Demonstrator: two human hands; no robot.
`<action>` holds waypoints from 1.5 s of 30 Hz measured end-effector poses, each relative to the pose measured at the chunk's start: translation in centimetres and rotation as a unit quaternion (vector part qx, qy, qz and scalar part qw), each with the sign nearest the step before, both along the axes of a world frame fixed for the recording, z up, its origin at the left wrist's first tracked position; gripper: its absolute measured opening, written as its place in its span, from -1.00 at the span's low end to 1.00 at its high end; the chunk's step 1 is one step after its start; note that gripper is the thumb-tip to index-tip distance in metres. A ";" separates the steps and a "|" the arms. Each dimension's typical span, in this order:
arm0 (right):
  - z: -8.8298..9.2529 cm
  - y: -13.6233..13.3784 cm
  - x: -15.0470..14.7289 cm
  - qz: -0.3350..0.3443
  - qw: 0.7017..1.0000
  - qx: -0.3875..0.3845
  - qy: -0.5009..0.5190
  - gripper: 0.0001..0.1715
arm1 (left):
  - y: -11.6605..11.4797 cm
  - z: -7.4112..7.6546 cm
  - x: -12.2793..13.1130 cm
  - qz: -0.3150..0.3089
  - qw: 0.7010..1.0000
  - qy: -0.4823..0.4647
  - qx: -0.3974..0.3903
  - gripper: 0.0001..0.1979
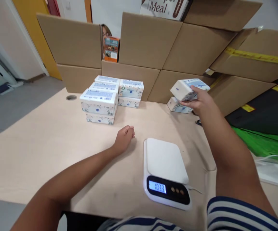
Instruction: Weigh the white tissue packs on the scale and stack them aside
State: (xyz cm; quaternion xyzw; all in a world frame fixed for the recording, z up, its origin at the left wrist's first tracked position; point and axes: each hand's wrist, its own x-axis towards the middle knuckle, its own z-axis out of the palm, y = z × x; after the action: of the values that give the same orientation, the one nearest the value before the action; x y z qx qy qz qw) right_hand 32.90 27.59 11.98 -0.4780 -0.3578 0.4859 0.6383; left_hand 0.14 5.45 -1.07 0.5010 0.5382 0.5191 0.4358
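In the head view my right hand [199, 99] grips a white tissue pack [183, 91] by its near side, at the back right of the table. Just below it stands another tissue pack [179, 107]; whether the two touch I cannot tell. My left hand [124, 138] rests on the table as a closed fist, with nothing visible in it. Right of that fist lies a white digital scale [166, 160] with a bare plate and a lit display [157, 186]. Stacked tissue packs [99, 104] with flower prints stand behind my left hand, beside a second stack [130, 91].
Tall cardboard panels [150, 40] wall off the table's back and right. An orange box [111, 48] sits in a gap there, with part of a person behind. A cable hole [71, 97] is at the left, and a thin cable [195, 189] leaves the scale's right side.
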 end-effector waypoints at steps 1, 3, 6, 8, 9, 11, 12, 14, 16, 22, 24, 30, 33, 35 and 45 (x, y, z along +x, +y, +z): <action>0.2 -2.5 0.0 -0.012 0.999 -0.026 0.014 -0.71 | 0.0 -0.2 0.1 -0.006 1.000 0.010 0.017 -0.56; 0.3 -8.5 0.0 -0.012 0.998 -0.043 0.041 -0.95 | -0.2 -0.8 0.2 -0.020 0.996 0.043 0.069 -0.60; 0.4 -18.6 -0.2 0.092 0.995 -0.001 0.035 -0.49 | -0.3 -2.0 0.2 -0.072 0.971 0.107 0.200 -0.51; -0.1 -24.6 -0.7 0.136 0.990 0.004 0.018 -0.31 | 0.1 -2.8 0.1 -0.120 0.944 0.129 0.280 -0.22; -0.5 -27.1 -1.1 0.144 0.990 0.002 0.006 -0.27 | 0.5 -3.1 0.0 -0.133 0.934 0.131 0.305 -0.13; -2.0 -30.9 -2.1 0.143 0.990 -0.010 -0.020 -0.21 | 1.3 -3.6 -0.4 -0.127 0.932 0.129 0.315 -0.05; -3.0 -32.3 -2.5 0.134 0.990 -0.019 -0.029 -0.17 | 1.7 -3.7 -0.5 -0.118 0.935 0.128 0.308 -0.04; -5.1 -34.2 -3.4 0.107 0.993 -0.041 -0.037 -0.06 | 2.1 -3.8 -0.7 -0.112 0.938 0.137 0.299 -0.01; -7.0 -35.6 -3.9 0.074 0.995 -0.065 -0.028 0.07 | 1.9 -3.5 -0.6 -0.143 0.923 0.166 0.315 0.07; -7.7 -38.3 -2.0 0.148 0.978 -0.132 -0.062 -0.04 | 0.4 -2.3 0.4 -0.222 0.875 0.245 0.355 0.11; -7.4 -37.4 -0.3 0.109 0.981 -0.077 -0.141 -0.17 | 0.5 -2.4 0.4 -0.203 0.882 0.250 0.342 0.10; -9.3 -28.3 3.0 -0.043 0.936 0.142 -0.320 -0.02 | 1.7 -3.7 -0.4 -0.135 0.890 0.275 0.337 0.06; -10.4 -24.4 3.0 0.099 0.919 0.163 -0.346 0.33 | 1.7 -4.1 -0.8 -0.120 0.886 0.293 0.340 0.04; -11.1 -23.2 2.7 0.182 0.904 0.169 -0.348 0.54 | 1.5 -4.2 -1.0 -0.119 0.886 0.306 0.329 0.02; -14.2 -25.8 2.7 0.173 0.906 0.167 -0.348 0.84 | 2.0 -4.1 -1.3 -0.098 0.937 0.253 0.219 0.19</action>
State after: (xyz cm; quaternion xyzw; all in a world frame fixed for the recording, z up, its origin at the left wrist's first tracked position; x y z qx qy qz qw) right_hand 35.56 1.78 -2.20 -0.4335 -0.7104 0.3243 0.4497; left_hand -1.12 7.44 -5.19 0.7487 0.4521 0.4353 0.2135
